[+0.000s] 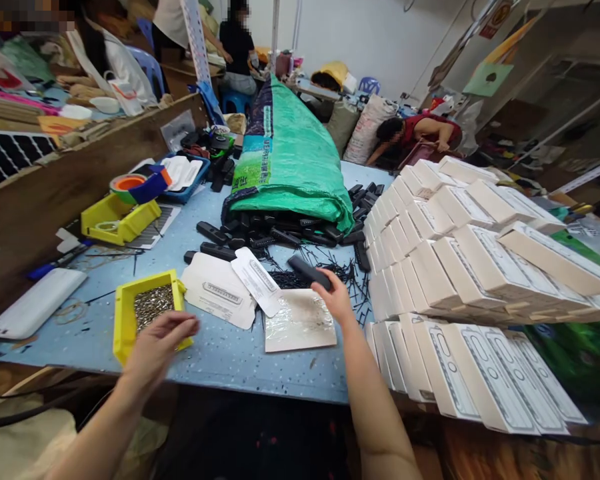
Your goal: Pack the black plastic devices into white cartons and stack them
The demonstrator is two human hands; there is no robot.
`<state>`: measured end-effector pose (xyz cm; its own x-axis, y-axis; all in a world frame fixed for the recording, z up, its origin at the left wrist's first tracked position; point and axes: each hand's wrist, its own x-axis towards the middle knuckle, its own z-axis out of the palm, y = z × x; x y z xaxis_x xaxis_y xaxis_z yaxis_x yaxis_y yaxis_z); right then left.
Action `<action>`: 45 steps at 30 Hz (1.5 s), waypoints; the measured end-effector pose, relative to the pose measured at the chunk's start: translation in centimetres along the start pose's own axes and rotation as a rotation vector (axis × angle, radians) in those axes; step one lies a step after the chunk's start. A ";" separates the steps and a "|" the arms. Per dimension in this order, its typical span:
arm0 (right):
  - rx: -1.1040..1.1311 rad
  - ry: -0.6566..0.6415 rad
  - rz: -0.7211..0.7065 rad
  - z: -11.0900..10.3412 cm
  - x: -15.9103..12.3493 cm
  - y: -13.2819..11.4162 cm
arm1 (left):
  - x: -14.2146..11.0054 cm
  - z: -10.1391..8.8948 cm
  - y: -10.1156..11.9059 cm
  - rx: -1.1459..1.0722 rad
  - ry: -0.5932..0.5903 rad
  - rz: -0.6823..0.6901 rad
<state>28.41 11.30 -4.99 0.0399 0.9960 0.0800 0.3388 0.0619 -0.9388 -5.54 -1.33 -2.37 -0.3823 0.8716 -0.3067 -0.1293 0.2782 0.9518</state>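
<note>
Nearest, the left hand (166, 335) is over the near right part of a yellow bin (121, 331) of small metal pieces (153, 305), its fingertips drawn together; whether something tiny is pinched between them cannot be told. The right hand (334, 293) is closed, thumb and fingers, round one end of a black case (306, 271) — long, narrow, smooth and matt, with rounded edges. The gripped end is the one toward the palm; the rest slants out up and to the left, over a pile of thin black strips (300, 280) and just beyond a pale board (300, 327) with a shiny, tape-like surface. Left of the board lie white cards (220, 293), printed with a drawing of a long slim object and lines of text too small to read. To the right, white cartons (460, 267) stand in stacked rows, their faces bearing printed outlines and no readable name. A white device (35, 303) lies at the far left, and beyond it a second yellow tray (120, 220) holds tape rolls. Farther back, more black cases (280, 235) spill around the mouth of a green sack (300, 153), whose blue-green panel carries small, illegible lettering. Behind are people — one in black, one in red bending low — and a red sign (496, 19), its words unreadable.
</note>
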 end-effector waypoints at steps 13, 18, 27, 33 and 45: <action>1.140 0.348 0.090 6.9 -8.1 -8.0 | -3.9 11.2 -2.4 -0.167 -0.394 0.011; 1.173 0.399 0.193 7.3 -8.5 -7.2 | -4.4 11.2 -2.9 -0.183 -0.348 0.035; 1.099 0.508 0.256 6.5 -8.3 -5.7 | -5.7 13.1 -3.7 -0.365 -0.225 0.009; 1.144 0.461 0.192 6.0 -8.5 -7.3 | -5.5 13.0 -3.0 -0.430 -0.321 -0.117; 1.142 0.416 0.285 6.5 -8.9 -5.9 | -5.4 12.4 -5.8 -0.049 -0.312 0.233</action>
<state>19.97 2.46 -2.32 0.3424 0.9000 -0.2697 -0.7316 0.0753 -0.6775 8.56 -2.63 -6.15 -0.1109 0.9921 -0.0590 -0.1181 0.0458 0.9919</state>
